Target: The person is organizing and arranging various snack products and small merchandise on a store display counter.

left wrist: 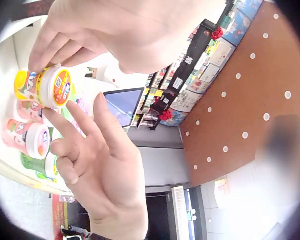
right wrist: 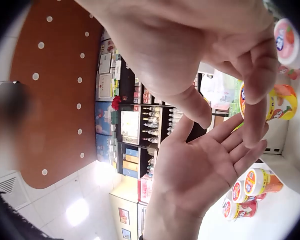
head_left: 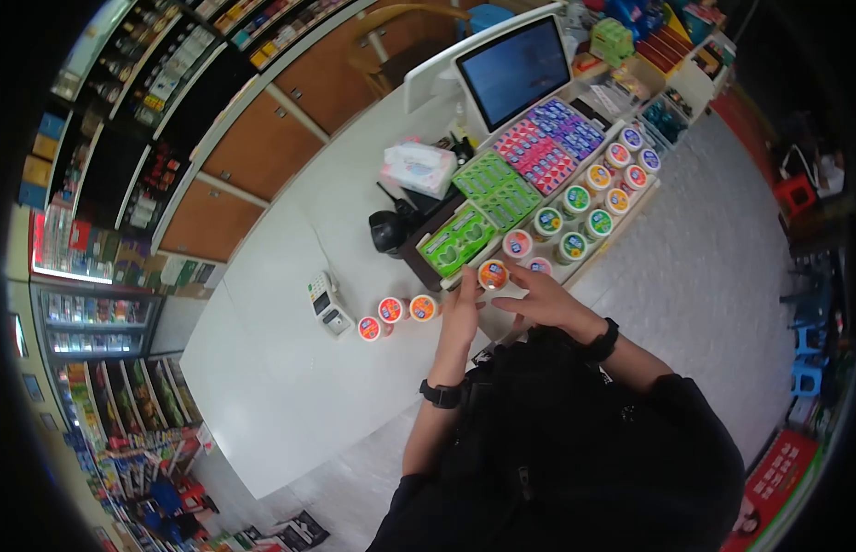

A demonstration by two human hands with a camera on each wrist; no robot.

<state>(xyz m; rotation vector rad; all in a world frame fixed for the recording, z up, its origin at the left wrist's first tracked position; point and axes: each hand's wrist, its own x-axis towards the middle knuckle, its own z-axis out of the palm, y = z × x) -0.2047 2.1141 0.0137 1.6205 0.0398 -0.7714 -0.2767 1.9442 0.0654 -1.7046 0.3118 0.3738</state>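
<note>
A small yellow tub (head_left: 493,274) with a white-rimmed, orange-labelled lid stands at the near end of the tub rows in the head view. My left hand (head_left: 459,317) is on its left side, straight fingers (left wrist: 55,47) lying along the tub's wall. From the other side my right hand (head_left: 549,299) reaches in, its fingertips right by the lid and its fingers loosely bent. The left palm (right wrist: 195,167) faces up and spread in the right wrist view. Pink tubs (left wrist: 26,136) and a green tub (left wrist: 37,162) sit beside the yellow one.
Three tubs (head_left: 391,309) with orange and red lids stand left on the white counter (head_left: 262,377), near a card reader (head_left: 328,308). Behind are green packs (head_left: 498,189), pink packs (head_left: 534,150), a black scanner (head_left: 388,230), a tissue pack (head_left: 419,168) and a monitor (head_left: 515,72).
</note>
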